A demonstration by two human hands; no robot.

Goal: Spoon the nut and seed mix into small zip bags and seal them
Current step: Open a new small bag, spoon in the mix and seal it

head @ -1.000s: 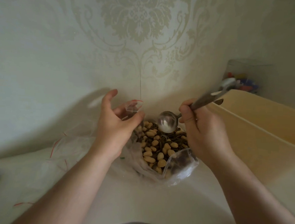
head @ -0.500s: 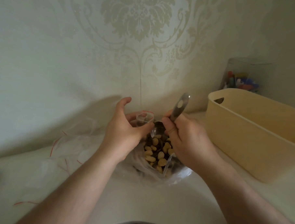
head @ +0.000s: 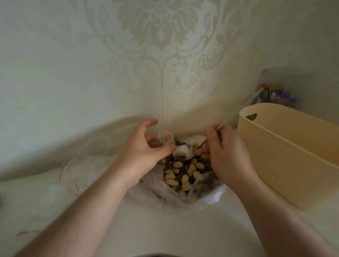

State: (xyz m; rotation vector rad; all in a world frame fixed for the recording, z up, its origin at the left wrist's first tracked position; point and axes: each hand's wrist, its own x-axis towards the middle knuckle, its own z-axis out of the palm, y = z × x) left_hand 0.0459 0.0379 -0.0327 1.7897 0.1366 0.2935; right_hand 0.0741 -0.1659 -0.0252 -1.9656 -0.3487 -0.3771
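The work sits tight in a corner: the patterned wall (head: 168,50) rises right behind the hands, and a tall beige bin (head: 292,153) closes off the right side, its near wall just beside the right wrist. The white counter (head: 170,229) lies open toward the viewer and to the left, where a loose heap of clear zip bags (head: 81,169) with red strips is spread out against the wall.

The left hand (head: 142,158) pinches a small zip bag (head: 165,137) between thumb and curled fingers, holding its mouth open and upright just above the big bag — its index finger is lifted free. The right hand (head: 225,156) grips the handle of a metal spoon (head: 184,154), fingers curled round it; the handle slants up and to the right, past the bin's rim. The spoon's bowl holds a few pale nuts and touches the left thumb, just below the small bag's mouth.

Under both hands a large clear plastic bag (head: 204,196) lies open on the counter, filled with the nut and seed mix (head: 182,173) — pale oval nuts among dark striped seeds.
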